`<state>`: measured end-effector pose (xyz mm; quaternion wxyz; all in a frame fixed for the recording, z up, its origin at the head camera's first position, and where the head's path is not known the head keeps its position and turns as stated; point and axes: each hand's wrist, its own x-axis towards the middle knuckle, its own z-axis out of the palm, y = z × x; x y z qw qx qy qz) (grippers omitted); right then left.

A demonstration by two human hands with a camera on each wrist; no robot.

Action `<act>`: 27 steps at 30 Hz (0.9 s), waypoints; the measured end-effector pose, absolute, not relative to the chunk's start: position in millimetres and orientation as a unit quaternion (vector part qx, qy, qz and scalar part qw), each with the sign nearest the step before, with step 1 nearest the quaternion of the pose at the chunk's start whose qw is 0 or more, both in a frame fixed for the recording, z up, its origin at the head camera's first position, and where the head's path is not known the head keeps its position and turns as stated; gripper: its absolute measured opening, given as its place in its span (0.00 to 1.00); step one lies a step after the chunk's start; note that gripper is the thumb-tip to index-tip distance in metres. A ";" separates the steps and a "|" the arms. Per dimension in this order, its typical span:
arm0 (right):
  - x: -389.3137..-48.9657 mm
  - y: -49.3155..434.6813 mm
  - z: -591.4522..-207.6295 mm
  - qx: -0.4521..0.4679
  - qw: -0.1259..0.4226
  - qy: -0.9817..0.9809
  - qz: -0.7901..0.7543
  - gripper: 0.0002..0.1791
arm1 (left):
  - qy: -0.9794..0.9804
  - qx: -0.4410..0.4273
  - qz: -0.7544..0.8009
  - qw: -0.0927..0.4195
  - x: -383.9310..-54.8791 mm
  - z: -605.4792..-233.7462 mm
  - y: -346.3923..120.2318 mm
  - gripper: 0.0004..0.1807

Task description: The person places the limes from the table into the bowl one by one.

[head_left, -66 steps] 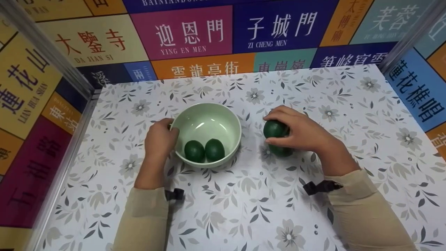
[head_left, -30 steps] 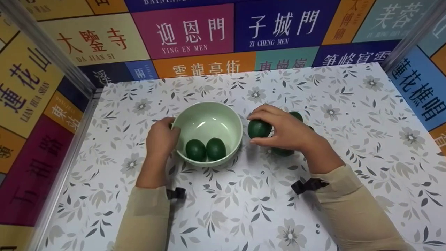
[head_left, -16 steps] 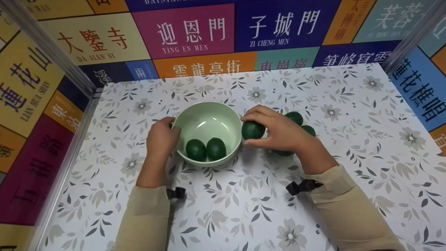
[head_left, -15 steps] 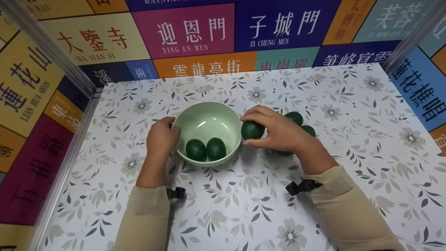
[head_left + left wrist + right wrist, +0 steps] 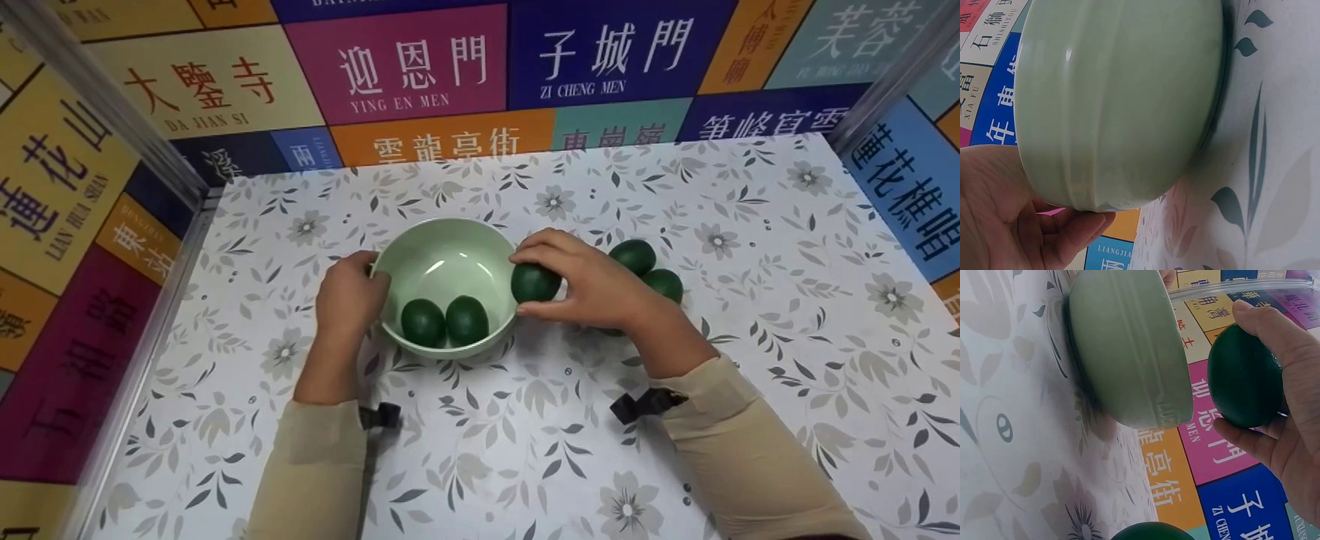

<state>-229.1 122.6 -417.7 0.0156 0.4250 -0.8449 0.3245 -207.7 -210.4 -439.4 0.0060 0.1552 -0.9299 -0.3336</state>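
A pale green bowl (image 5: 480, 240) stands on the table, with two dark green limes (image 5: 423, 323) lying at its near side. My left hand (image 5: 346, 296) grips the bowl's left rim, thumb over the edge; in the left wrist view its fingers (image 5: 1075, 236) reach under the rim against the outer wall. My right hand (image 5: 592, 281) pinches another lime (image 5: 535, 283) between thumb and fingers, right at the bowl's right rim. In the right wrist view this held lime (image 5: 1245, 377) is off the table, just above the rim level and apart from the bowl.
Behind and beside my right hand, two more limes (image 5: 632, 257) rest on the table, and a third (image 5: 611, 331) is mostly hidden under the hand. White leaf-patterned cloth covers the table (image 5: 480, 435). Colourful lettered panels (image 5: 420, 67) rise at the back and sides.
My right hand has lifted a lime from the group on the right and carried it left to the bowl's rim. My left hand has kept its grip on the bowl.
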 end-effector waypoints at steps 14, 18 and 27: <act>-231.4 110.2 -429.3 0.441 0.053 -0.832 0.331 0.35 | -0.926 0.158 -0.342 0.001 -206.0 -439.0 -210.3 0.25; -231.6 106.1 -432.5 0.447 0.055 -0.830 0.329 0.35 | -0.927 0.159 -0.341 -0.002 -206.3 -439.0 -210.6 0.25; -233.0 98.5 -438.5 0.459 0.065 -0.823 0.327 0.34 | -0.928 0.158 -0.339 -0.001 -207.1 -438.7 -210.7 0.24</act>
